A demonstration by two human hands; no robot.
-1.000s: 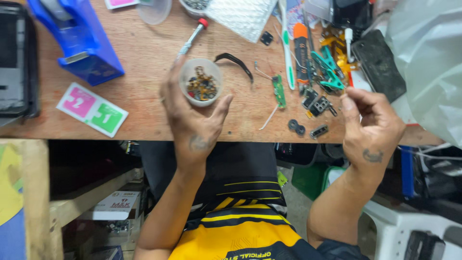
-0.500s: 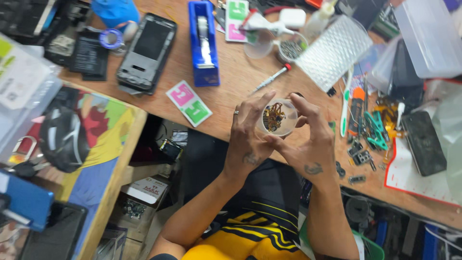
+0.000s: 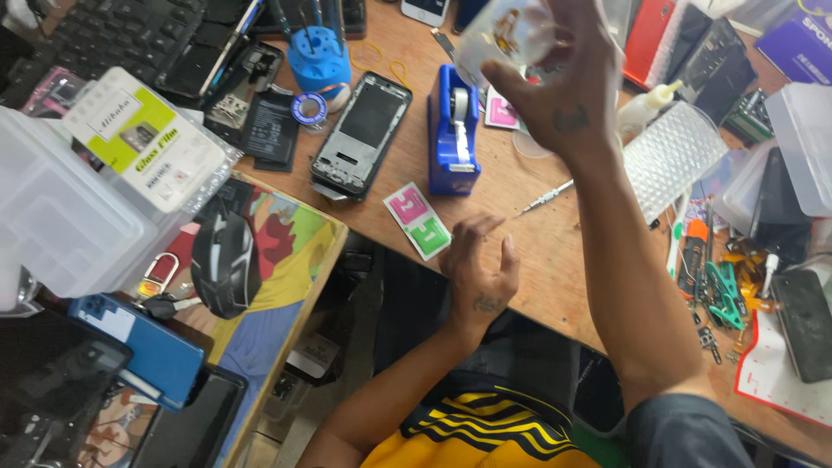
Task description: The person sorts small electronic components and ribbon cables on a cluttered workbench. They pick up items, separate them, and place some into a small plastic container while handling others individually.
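My right hand (image 3: 563, 91) is raised over the far side of the wooden desk, shut on a small round clear container (image 3: 504, 36) with small brown parts inside. My left hand (image 3: 478, 270) rests at the near desk edge with its fingers spread and nothing in it. Just left of it lies a pink and green packet (image 3: 419, 220). A thin screwdriver (image 3: 542, 198) lies on the wood between the two hands. A blue tape dispenser (image 3: 452, 130) stands beyond the left hand, under the raised container.
A phone frame (image 3: 361, 134) lies left of the dispenser, a blue tool stand (image 3: 319, 54) behind it. Tweezers and small tools (image 3: 715, 286) crowd the right side. A black mouse (image 3: 224, 262), clear plastic boxes (image 3: 61, 208) and a blue phone (image 3: 139, 347) sit on the left table.
My right hand has lifted the container up and away from the left hand toward the far side of the desk. The left hand has let go and dropped to the desk edge. The view swung left.
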